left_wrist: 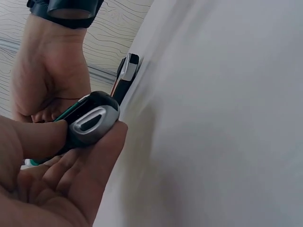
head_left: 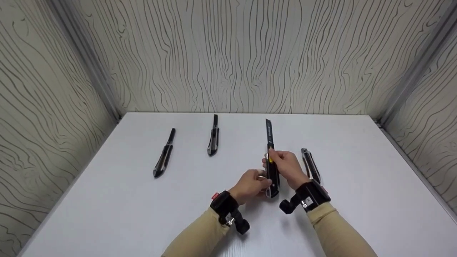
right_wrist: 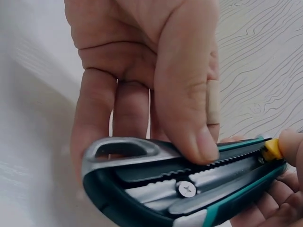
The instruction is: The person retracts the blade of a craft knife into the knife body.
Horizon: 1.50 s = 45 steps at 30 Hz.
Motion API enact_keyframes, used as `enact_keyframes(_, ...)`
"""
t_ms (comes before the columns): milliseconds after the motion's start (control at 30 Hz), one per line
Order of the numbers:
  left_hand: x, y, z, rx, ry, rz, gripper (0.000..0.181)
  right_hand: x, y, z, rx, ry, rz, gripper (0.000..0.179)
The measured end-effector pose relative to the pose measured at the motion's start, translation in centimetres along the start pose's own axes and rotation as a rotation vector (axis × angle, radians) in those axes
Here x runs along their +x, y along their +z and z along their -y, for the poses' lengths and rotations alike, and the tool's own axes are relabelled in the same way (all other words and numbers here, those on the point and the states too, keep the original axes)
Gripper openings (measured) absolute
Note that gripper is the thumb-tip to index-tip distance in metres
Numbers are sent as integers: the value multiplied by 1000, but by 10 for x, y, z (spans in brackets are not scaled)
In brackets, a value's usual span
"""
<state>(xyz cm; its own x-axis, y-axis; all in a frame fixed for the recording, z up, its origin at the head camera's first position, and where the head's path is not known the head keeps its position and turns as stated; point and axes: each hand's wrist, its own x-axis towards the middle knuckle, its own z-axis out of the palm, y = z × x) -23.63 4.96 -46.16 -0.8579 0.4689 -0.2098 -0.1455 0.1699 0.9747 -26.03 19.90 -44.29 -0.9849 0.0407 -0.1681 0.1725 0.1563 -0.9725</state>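
Patterned walls (head_left: 228,57), white table (head_left: 107,221), one bare blade (head_left: 269,132)

At the left lay one box cutter (head_left: 164,155); a second cutter (head_left: 214,139) lay to its right, farther back. Next, the left hand (head_left: 247,186) pinched the butt of a third cutter (head_left: 274,174), held above the table. The right hand (head_left: 288,169) gripped its body, thumb at the yellow slider (head_left: 271,159). Farthest right, a fourth cutter (head_left: 311,165) lay partly hidden by a wrist strap (head_left: 313,193). Careless thumb pressure could have jerked the blade; a loosened left pinch might have let the handle twist, risking a cut.

Blade markings (head_left: 270,132) illegibly small
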Motion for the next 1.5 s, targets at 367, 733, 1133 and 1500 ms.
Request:
enact_keyframes(367, -2, 2, 1, 56, 21, -15, 24, 0, 1, -5, 6, -9, -15, 44)
enact_keyframes(733, -1, 4, 4, 82, 28, -27, 23, -2, 2, -6, 46, -11, -4, 42)
enact_keyframes(1133, -4, 4, 1, 88, 42, -41, 26, 0, -4, -6, 128, 29, 89, 55)
enact_keyframes(1500, -5, 4, 1, 41, 32, -23, 22, -2, -1, -3, 142, 26, 91, 51)
